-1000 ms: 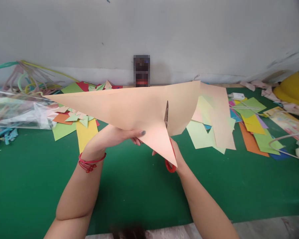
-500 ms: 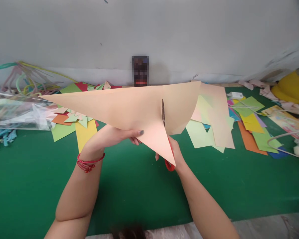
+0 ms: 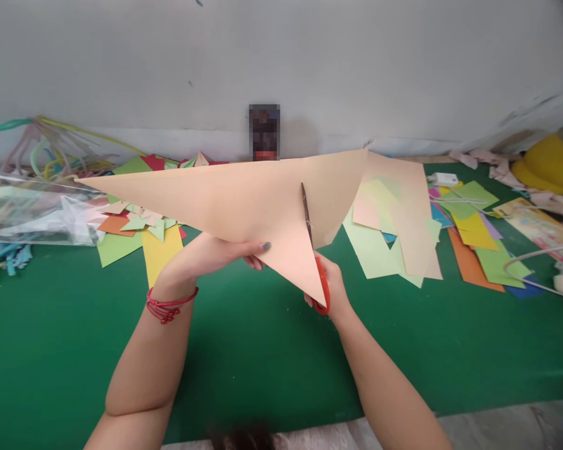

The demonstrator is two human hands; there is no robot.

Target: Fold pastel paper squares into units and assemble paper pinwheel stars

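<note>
A large sheet of peach paper (image 3: 225, 200) is held up over the table, a slit running into it from its near edge. My left hand (image 3: 225, 250) pinches that near edge, thumb on top and fingers beneath. In my right hand (image 3: 334, 281) is a pair of red-handled scissors (image 3: 323, 284), whose dark blade lies over the paper along the slit. The lower blade is hidden under the sheet. Right of the cut the paper curls away, while the near flap hangs as a point over the scissor handles.
Colored paper scraps (image 3: 162, 247) lie at the left, beside a clear plastic bag (image 3: 32, 209). More colored sheets (image 3: 478, 231), a white charger (image 3: 445, 180) with its cable and a yellow object (image 3: 548, 164) are at the right. A blurred dark object (image 3: 264, 132) leans on the wall.
My right hand and the scissors have shifted slightly up, with the blade tilting a little left. The paper's right part has swung left and its near point has risen slightly.
</note>
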